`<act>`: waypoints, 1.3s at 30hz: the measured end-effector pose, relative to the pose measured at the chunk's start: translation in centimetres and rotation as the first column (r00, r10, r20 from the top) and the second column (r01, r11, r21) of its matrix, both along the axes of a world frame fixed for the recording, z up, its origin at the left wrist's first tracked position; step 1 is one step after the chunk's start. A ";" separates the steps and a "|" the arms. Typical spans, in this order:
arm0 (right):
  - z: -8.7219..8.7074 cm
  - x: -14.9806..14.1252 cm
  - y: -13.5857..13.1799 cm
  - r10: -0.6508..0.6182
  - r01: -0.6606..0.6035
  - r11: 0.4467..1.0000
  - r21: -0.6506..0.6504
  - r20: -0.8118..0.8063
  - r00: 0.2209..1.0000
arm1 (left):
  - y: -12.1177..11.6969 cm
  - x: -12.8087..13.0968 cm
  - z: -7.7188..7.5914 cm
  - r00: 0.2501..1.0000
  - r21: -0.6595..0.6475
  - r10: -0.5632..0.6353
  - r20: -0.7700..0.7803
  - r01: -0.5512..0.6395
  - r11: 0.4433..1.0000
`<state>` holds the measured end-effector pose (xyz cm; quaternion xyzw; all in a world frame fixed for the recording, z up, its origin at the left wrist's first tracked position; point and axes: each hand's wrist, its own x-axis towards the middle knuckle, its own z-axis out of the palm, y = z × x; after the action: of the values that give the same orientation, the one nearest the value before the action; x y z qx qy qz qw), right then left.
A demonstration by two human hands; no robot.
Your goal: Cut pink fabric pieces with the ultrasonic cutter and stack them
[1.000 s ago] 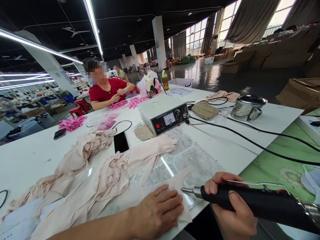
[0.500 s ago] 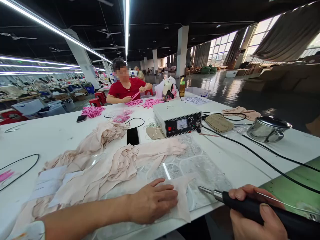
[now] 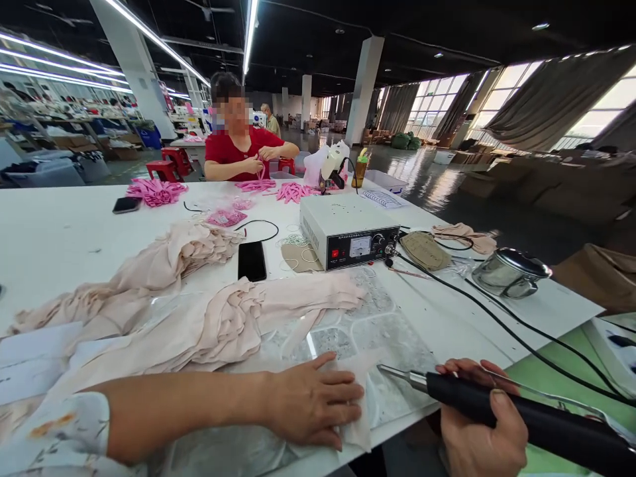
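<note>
My left hand [image 3: 318, 402] lies flat with its fingers spread, pressing a pale beige fabric piece [image 3: 358, 430] onto a clear sheet [image 3: 412, 351] on the table. My right hand [image 3: 479, 417] is wrapped around the black handle of an ultrasonic cutter [image 3: 462, 392]. Its pointed metal tip is close to the fabric's right edge; whether it touches cannot be made out. Beyond my left hand, a layered stack of beige fabric pieces [image 3: 233, 318] spreads across the sheet.
A white control box [image 3: 348, 228] with a dial stands mid-table, its black cable [image 3: 477, 301] running right. Near it are a phone [image 3: 252, 260], a tan pattern piece [image 3: 424, 250] and a lidded steel mug [image 3: 511, 271]. Across the table, a person in red [image 3: 243, 149] handles pink strips.
The view has shifted slightly. My left hand's fingers are spread a little wider, and the cutter's tip is closer to the fabric's edge. Across the table, the person's hands have moved.
</note>
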<state>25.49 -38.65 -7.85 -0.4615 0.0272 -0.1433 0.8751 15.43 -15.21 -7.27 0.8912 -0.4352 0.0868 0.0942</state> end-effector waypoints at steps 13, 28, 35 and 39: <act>-0.6 -1.8 -1.5 0.007 -0.103 0.928 -0.359 -0.260 0.966 | 0.3 8.0 1.7 0.957 -0.153 0.012 -0.291 -0.059 0.986; -2.5 -4.1 1.1 0.567 -0.780 0.490 -0.388 -0.538 0.624 | -1.6 1.9 1.0 0.952 -0.070 0.243 -0.185 -0.259 0.963; -2.3 -3.3 1.6 0.622 -0.868 0.347 -0.355 -0.605 0.497 | -2.3 -0.3 -0.1 0.948 -0.083 0.286 -0.140 -0.299 0.951; -1.8 -3.0 2.3 0.641 -0.889 0.322 -0.325 -0.616 0.457 | -1.7 -0.2 0.1 0.964 -0.103 0.231 -0.134 -0.245 0.964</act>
<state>22.45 -36.34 -9.61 -0.6881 -0.0804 0.3905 0.6063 15.25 -16.94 -7.18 0.9335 -0.3125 0.0689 0.1619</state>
